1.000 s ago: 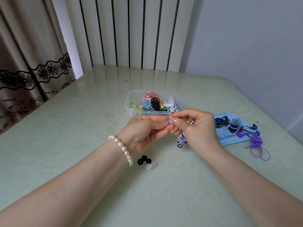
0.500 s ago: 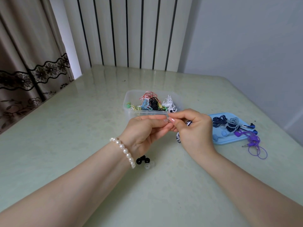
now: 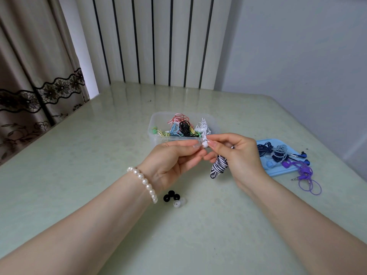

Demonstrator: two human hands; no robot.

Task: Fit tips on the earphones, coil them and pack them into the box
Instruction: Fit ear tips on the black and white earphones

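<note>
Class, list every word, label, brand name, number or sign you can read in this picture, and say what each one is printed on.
None: no writing shows on the clear plastic box, the light blue tray, the striped black-and-white earphone cable or the pale green table.

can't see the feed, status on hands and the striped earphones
Left hand pinches clear tip. Right hand holds striped earphones, bud at fingertips. Nothing in the way.

Pale green table [image 3: 79, 175], clear box [image 3: 156, 135], blue lid [image 3: 278, 171], loose tips [image 3: 173, 197]
</note>
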